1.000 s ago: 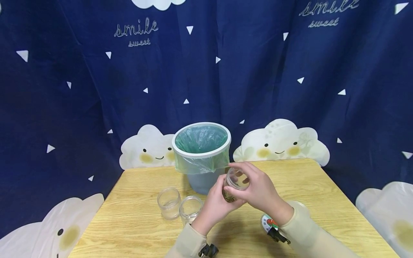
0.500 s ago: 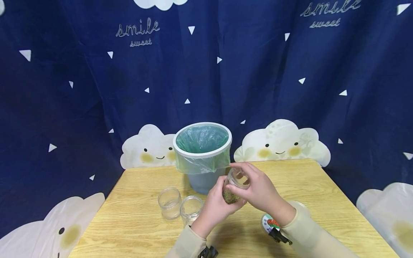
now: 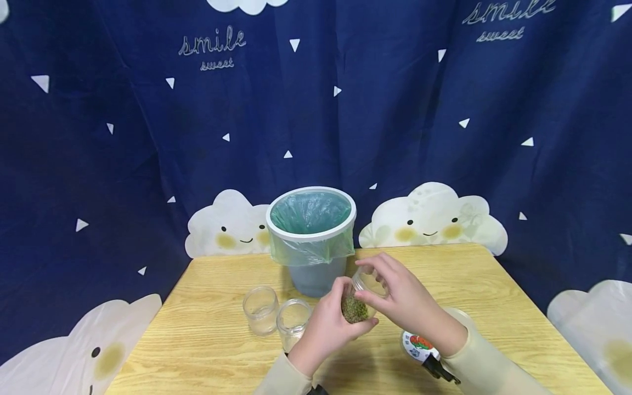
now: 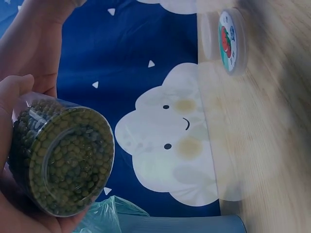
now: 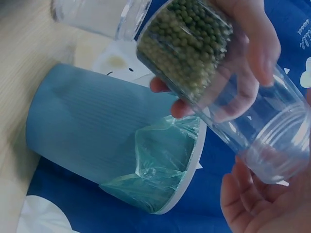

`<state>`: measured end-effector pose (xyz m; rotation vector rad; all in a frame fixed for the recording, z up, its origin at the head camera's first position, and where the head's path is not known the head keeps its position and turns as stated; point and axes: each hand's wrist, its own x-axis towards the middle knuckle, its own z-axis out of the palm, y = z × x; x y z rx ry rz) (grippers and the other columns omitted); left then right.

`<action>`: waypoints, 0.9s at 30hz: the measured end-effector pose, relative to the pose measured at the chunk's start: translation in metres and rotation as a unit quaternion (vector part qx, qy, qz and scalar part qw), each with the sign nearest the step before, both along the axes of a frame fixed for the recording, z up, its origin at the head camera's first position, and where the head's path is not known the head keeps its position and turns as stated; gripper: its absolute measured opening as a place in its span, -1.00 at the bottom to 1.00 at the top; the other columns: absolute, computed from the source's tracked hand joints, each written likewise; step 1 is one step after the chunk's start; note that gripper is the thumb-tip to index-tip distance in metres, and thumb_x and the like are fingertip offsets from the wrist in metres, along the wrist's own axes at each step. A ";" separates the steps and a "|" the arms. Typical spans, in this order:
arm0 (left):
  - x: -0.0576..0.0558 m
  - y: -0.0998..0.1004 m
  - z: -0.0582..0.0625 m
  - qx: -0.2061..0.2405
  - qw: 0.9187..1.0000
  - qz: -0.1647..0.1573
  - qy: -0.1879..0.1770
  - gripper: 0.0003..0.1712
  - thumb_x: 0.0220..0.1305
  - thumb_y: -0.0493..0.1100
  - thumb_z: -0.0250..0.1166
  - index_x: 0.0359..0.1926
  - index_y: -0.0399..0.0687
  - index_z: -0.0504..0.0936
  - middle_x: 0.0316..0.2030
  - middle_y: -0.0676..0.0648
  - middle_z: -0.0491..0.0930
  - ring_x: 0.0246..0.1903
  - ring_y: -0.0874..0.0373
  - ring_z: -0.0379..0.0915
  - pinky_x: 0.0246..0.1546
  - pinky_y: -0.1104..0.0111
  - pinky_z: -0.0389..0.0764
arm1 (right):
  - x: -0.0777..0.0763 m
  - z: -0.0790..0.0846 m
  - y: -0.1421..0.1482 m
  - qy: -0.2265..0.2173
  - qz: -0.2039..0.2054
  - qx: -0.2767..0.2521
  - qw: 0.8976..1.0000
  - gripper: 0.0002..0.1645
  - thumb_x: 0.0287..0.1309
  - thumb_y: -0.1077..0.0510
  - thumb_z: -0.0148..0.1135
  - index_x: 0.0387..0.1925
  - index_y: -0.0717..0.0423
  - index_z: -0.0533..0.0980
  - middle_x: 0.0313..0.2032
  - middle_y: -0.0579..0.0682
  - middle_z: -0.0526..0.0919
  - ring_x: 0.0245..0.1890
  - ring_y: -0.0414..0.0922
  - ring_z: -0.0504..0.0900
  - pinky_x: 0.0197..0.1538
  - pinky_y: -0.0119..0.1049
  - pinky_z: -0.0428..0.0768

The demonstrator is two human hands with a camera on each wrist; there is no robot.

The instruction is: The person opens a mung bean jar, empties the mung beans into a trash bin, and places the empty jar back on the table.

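My left hand (image 3: 333,318) grips a clear jar (image 5: 216,109) by its lower part, fingers and thumb round its wall. Green mung beans (image 3: 354,308) fill the bottom end, and the jar leans with its mouth end toward my right hand (image 3: 402,293). That hand's fingers and thumb curl round the clear, ridged mouth end. Through the jar's base in the left wrist view, the mung beans (image 4: 73,160) show packed together. The jar is held over the table, in front of the bin (image 3: 316,277), which has a green bag folded over its rim.
Two clear jars (image 3: 260,311) stand side by side left of my hands. On the right, beneath my right forearm, lies a lid (image 3: 415,346) with a red picture label; another pale lid (image 4: 208,36) shows beside it. A blue curtain (image 3: 316,109) hangs behind the wooden table (image 3: 212,351).
My right hand has moved a little right and down with the jar's mouth end. The jar tips further, and more of its beans show. The lid with the red picture is less covered by the sleeve.
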<state>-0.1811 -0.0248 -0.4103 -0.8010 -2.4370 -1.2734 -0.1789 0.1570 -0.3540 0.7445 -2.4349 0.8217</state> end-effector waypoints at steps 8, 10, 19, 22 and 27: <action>0.010 -0.003 -0.002 -0.027 1.000 -0.014 0.001 -0.30 0.00 0.23 0.44 0.07 0.20 0.29 -0.31 0.18 0.49 -0.39 0.39 0.45 -0.38 0.55 0.51 | 0.008 0.000 0.003 -0.002 0.025 0.019 0.999 -0.45 0.03 -0.28 0.35 0.04 -0.25 0.47 -0.28 -0.39 0.38 -0.34 -0.37 0.36 -0.30 -0.45 0.46; 0.013 -0.004 -0.003 -0.027 0.999 -0.023 -0.005 -0.31 0.01 0.23 0.43 0.08 0.21 0.30 -0.32 0.19 0.49 -0.40 0.40 0.44 -0.40 0.55 0.51 | 0.010 0.000 0.004 -0.003 0.031 0.021 0.999 -0.47 0.03 -0.28 0.35 0.01 -0.25 0.46 -0.26 -0.41 0.39 -0.34 -0.37 0.37 -0.28 -0.44 0.47; 0.023 -0.007 -0.007 -0.028 0.998 -0.052 0.018 -0.33 0.05 0.20 0.41 0.12 0.21 0.32 -0.30 0.24 0.51 -0.38 0.45 0.45 -0.38 0.59 0.50 | 0.018 -0.006 0.004 0.030 0.049 0.031 0.998 -0.52 0.01 -0.22 0.39 -0.06 -0.24 0.45 -0.24 -0.41 0.42 -0.31 -0.38 0.42 -0.25 -0.43 0.51; 0.024 -0.008 -0.008 -0.017 0.997 -0.078 0.015 -0.36 0.07 0.15 0.42 0.10 0.18 0.31 -0.31 0.24 0.51 -0.39 0.46 0.45 -0.39 0.61 0.50 | 0.021 -0.008 0.003 0.051 0.058 0.030 0.997 -0.54 -0.01 -0.17 0.41 -0.09 -0.20 0.45 -0.25 -0.40 0.42 -0.30 -0.38 0.42 -0.25 -0.43 0.51; 0.027 -0.008 -0.009 -0.008 0.995 -0.103 -0.005 -0.39 0.09 0.12 0.42 0.07 0.19 0.30 -0.29 0.24 0.51 -0.37 0.47 0.48 -0.37 0.60 0.52 | 0.026 -0.010 0.002 0.066 0.063 0.024 0.996 -0.55 0.00 -0.15 0.40 -0.10 -0.17 0.46 -0.26 -0.41 0.42 -0.28 -0.39 0.43 -0.24 -0.40 0.53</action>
